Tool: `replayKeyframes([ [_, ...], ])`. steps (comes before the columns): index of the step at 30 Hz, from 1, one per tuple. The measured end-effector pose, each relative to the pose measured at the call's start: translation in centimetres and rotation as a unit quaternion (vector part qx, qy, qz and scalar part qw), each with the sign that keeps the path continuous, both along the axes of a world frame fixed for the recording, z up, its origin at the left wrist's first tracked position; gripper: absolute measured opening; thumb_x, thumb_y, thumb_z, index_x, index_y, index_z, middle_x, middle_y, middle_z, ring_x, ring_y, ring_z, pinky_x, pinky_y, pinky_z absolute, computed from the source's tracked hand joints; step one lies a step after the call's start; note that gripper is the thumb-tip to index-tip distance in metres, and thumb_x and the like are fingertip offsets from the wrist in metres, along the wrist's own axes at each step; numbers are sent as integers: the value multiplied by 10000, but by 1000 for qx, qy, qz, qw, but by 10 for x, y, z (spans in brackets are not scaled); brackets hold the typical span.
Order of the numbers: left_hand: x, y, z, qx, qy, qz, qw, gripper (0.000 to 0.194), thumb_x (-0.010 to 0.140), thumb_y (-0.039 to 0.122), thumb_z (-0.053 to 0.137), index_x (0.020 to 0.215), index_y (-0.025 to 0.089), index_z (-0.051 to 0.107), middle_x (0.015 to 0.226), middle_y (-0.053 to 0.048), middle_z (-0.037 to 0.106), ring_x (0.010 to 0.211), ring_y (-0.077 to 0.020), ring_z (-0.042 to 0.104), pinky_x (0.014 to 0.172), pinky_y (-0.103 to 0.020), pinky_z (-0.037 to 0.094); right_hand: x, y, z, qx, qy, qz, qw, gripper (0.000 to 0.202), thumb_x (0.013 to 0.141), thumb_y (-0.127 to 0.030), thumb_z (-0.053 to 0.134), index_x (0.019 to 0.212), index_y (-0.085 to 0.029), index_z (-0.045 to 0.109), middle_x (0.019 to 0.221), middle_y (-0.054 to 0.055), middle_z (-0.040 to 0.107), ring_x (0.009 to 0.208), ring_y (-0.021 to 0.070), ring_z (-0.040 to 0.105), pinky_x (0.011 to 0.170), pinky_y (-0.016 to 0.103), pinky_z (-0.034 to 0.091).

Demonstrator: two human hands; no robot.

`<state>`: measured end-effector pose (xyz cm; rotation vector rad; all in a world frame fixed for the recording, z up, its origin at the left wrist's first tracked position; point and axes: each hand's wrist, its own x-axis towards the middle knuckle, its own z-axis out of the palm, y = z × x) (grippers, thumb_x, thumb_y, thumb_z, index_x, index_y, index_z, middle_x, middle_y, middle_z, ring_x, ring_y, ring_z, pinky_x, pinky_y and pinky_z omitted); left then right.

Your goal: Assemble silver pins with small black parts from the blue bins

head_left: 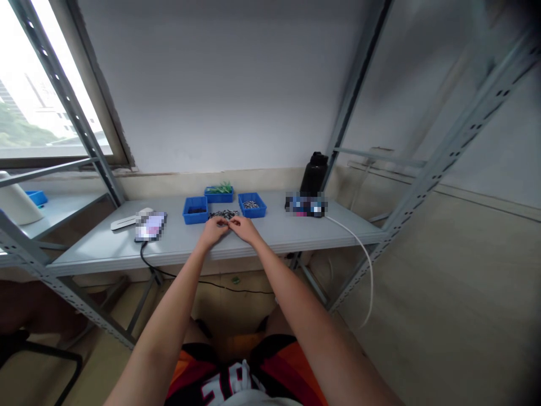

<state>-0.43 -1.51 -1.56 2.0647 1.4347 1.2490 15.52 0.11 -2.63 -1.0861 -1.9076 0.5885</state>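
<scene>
My left hand (214,230) and my right hand (242,226) meet near the front of the grey shelf table (291,234). Both have their fingers pinched together, fingertips almost touching; whatever they hold is too small to make out. Just beyond them lies a loose pile of small dark and silvery parts (225,215). Around the pile stand three blue bins: the left bin (195,220) has dark small pieces in it, the back bin (218,197) holds green strip-like pieces, and the right bin (253,213) contains small silvery pieces.
On the left lie a phone (151,226) with a black cable (164,273) and a flat white object (123,222). At the right, a black bottle (314,175) stands behind a blurred device (306,204) with a white cable (368,265). Metal uprights (359,73) frame the table.
</scene>
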Motion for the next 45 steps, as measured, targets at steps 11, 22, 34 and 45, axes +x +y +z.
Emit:
replayKeyframes([
  [11, -2, 0, 2, 5, 13, -15, 1000, 99, 717, 239, 655, 744, 155, 700, 809, -62, 717, 799, -199, 645, 796, -312, 493, 1, 0, 2, -4, 19, 13, 1000, 148, 859, -197, 556, 863, -180, 703, 868, 46, 726, 815, 170, 646, 779, 279, 460],
  [22, 2, 1, -2, 3, 64, -18, 998, 119, 707, 175, 630, 782, 147, 717, 842, -78, 715, 805, -212, 639, 787, -322, 502, -1, -5, 4, 25, 25, -7, 999, 159, 833, -324, 650, 867, -177, 702, 844, 58, 723, 790, 175, 654, 748, 276, 478],
  [34, -1, 2, 0, 13, -24, 22, 999, 204, 794, 251, 608, 911, 146, 738, 980, -112, 737, 856, -215, 654, 848, -342, 507, 2, 3, -2, 7, 81, -39, 996, 137, 853, -279, 572, 829, -191, 674, 821, 33, 716, 770, 167, 641, 744, 267, 468],
  [45, -2, 4, -1, 16, -29, 30, 999, 207, 841, 271, 575, 892, 163, 745, 978, -100, 746, 915, -235, 663, 871, -344, 494, 2, 5, -3, -4, 69, -33, 997, 142, 861, -282, 570, 867, -198, 684, 832, 33, 717, 785, 167, 637, 762, 270, 467],
])
